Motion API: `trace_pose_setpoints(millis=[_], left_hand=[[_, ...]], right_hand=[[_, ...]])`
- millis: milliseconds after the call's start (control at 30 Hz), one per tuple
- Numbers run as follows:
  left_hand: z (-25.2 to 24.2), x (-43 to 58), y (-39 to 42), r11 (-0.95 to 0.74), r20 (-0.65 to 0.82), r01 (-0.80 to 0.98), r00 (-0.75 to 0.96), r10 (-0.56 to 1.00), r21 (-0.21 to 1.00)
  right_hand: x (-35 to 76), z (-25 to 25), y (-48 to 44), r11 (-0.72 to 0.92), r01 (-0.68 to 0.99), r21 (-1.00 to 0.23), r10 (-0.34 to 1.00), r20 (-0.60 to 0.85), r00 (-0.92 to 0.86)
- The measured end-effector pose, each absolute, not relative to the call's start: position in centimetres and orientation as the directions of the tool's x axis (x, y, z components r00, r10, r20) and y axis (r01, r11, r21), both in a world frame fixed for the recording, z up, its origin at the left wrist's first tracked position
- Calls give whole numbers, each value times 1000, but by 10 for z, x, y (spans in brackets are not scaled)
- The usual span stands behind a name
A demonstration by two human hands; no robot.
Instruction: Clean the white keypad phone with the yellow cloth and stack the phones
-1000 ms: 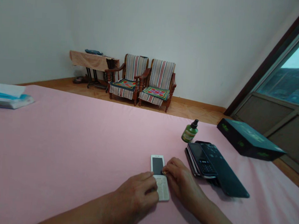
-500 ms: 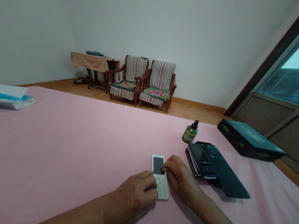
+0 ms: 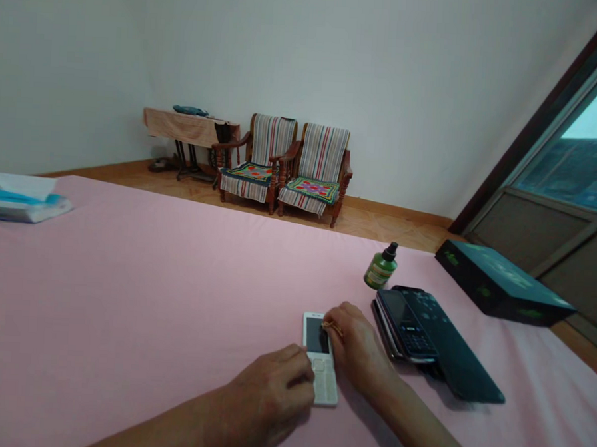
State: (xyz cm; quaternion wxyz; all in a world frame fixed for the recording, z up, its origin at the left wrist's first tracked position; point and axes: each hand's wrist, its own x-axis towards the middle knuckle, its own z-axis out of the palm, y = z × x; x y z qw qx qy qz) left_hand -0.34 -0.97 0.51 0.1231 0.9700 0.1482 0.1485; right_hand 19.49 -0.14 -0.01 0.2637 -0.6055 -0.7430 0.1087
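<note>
A white keypad phone [image 3: 324,378] lies face up on the pink cloth, its dark screen at the far end. My left hand [image 3: 274,392] is closed at the phone's left edge, fingers curled against it. My right hand [image 3: 355,343] pinches a small tan thing [image 3: 332,327] at the upper right of the screen. What that thing is I cannot make out, since the fingers cover most of it. To the right of my right hand, a dark keypad phone [image 3: 413,336] rests on top of other dark devices.
A green spray bottle [image 3: 380,268] stands behind the stacked phones. A long dark flat case [image 3: 464,362] lies beside them, and a black box [image 3: 500,281] sits at the right. A white and blue packet [image 3: 24,199] lies far left. Two chairs [image 3: 311,171] stand beyond the pink surface [image 3: 175,277].
My right hand has shifted slightly up along the screen with the small tan thing. My left hand stays at the phone's left edge. The whole view has dropped a little.
</note>
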Motion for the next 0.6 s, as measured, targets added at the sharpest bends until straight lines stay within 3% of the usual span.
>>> trace_pose_setpoints(millis=[367, 600], left_hand=[[0, -3, -10, -937, 289, 245, 905, 313, 247], [2, -5, -10, -911, 281, 255, 893, 350, 325]], right_hand=[[165, -11, 18, 361, 769, -528, 922, 325, -210], [173, -12, 18, 345, 757, -554, 924, 342, -171]])
